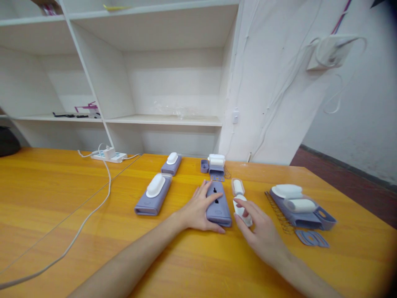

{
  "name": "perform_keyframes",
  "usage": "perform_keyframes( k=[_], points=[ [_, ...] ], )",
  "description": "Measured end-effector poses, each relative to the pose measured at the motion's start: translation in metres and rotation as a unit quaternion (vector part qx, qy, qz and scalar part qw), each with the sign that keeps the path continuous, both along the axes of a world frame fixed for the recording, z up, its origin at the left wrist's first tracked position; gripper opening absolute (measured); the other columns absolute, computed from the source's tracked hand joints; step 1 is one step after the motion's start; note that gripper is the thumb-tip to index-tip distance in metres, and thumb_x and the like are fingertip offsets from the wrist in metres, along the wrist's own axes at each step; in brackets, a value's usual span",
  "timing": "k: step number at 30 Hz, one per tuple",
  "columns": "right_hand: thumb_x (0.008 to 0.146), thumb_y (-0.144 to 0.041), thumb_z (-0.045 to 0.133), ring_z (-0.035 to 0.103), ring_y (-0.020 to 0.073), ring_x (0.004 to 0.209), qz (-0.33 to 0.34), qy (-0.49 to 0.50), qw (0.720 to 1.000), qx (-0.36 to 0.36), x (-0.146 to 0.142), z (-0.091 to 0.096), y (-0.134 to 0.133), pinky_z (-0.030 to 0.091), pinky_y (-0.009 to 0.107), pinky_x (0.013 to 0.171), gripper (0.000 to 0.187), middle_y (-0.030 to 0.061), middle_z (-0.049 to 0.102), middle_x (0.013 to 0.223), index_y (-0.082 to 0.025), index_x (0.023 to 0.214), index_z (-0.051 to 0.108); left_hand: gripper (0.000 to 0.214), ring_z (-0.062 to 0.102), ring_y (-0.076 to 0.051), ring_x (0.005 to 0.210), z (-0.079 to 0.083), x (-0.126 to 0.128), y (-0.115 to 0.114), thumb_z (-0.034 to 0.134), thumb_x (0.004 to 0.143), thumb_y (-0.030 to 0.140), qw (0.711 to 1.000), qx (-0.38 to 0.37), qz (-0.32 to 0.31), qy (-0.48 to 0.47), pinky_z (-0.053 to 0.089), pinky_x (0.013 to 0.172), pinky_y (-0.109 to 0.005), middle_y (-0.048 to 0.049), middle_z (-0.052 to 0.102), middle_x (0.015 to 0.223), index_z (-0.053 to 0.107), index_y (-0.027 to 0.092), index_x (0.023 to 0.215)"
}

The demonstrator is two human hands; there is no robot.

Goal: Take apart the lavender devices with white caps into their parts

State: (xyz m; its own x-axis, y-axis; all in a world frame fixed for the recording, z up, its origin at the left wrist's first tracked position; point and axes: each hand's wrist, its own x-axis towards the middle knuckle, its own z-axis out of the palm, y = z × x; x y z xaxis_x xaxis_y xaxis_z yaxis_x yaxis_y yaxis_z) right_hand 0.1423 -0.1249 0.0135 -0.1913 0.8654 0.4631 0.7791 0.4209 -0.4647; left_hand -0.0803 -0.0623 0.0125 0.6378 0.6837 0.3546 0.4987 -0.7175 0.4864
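Note:
My left hand [201, 209] spans a long purple-grey housing [219, 211] that lies flat on the table. Its fingers reach over the slotted top, and the thumb rests at the near end, steadying it. Just to the right, my right hand [263, 227] has its thumb and fingers curled about a white oval cover [243, 211]; part of the cover is hidden beneath the fingers. Beyond it lies a small white piece in a clear pinkish shell [237, 187]. Two similar housings with white covers on top, a nearer one [153, 194] and a farther one [171, 164], lie to the left.
At right, another housing [297, 215] carries white parts, beside a coiled wire spring [281, 213] and flat grey frames [312, 238]. More parts [216, 160] stand at the back. A power strip [109, 155] trails a cable [93, 211] across the table's left; white shelves [164, 120] rise behind.

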Motion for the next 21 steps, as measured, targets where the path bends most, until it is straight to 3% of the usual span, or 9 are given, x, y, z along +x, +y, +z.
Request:
perform_keyframes(
  k=[4,10,15,18,21],
  points=[
    [0.086,-0.047,0.044,0.056,0.0274,0.097,-0.053,-0.016,0.996,-0.076,-0.023,0.0,-0.003,0.046,0.043,0.085,0.049,0.012,0.059,0.113,-0.021,0.127,0.045,0.1,0.0,-0.038,0.138,-0.001,0.0,-0.002,0.073,0.059,0.057,1.0,0.001,-0.029,0.002,0.021,0.107,-0.058,-0.0147,0.011,0.151,0.028,0.023,0.141],
    [0.086,-0.045,0.043,0.053,0.0318,0.096,-0.058,-0.148,0.986,-0.047,-0.039,0.01,-0.004,0.041,0.046,0.082,0.052,0.0143,0.064,0.1,-0.015,0.127,0.05,0.084,0.002,-0.032,0.14,0.0,-0.001,-0.003,0.062,0.077,0.045,0.997,0.039,-0.065,0.023,0.02,0.111,-0.051,-0.0167,0.012,0.151,0.021,0.015,0.144],
    [0.089,-0.046,0.039,0.053,0.0324,0.097,-0.078,-0.176,0.981,-0.017,-0.029,0.01,-0.007,0.04,0.046,0.078,0.048,0.0134,0.064,0.1,-0.017,0.124,0.053,0.09,0.003,-0.032,0.139,0.001,0.0,-0.004,0.06,0.074,0.058,0.997,0.05,-0.052,0.04,0.021,0.111,-0.05,-0.0179,0.014,0.151,0.022,0.013,0.143],
    [0.087,-0.045,0.042,0.052,0.0319,0.1,-0.073,-0.13,0.989,-0.011,-0.022,0.008,-0.008,0.039,0.047,0.084,0.044,0.013,0.063,0.105,-0.018,0.118,0.057,0.092,0.005,-0.031,0.139,-0.002,0.0,-0.004,0.059,0.075,0.058,0.995,0.07,-0.057,0.046,0.022,0.112,-0.048,-0.0186,0.016,0.15,0.021,0.012,0.143],
    [0.083,-0.047,0.047,0.056,0.0294,0.099,-0.055,0.018,0.994,-0.09,-0.025,0.008,-0.006,0.041,0.045,0.086,0.049,0.0129,0.064,0.105,-0.017,0.121,0.055,0.086,0.009,-0.028,0.139,-0.005,0.0,-0.002,0.057,0.079,0.055,0.992,0.09,-0.073,0.047,0.022,0.112,-0.046,-0.0185,0.022,0.148,0.021,0.011,0.143]
  ],
)
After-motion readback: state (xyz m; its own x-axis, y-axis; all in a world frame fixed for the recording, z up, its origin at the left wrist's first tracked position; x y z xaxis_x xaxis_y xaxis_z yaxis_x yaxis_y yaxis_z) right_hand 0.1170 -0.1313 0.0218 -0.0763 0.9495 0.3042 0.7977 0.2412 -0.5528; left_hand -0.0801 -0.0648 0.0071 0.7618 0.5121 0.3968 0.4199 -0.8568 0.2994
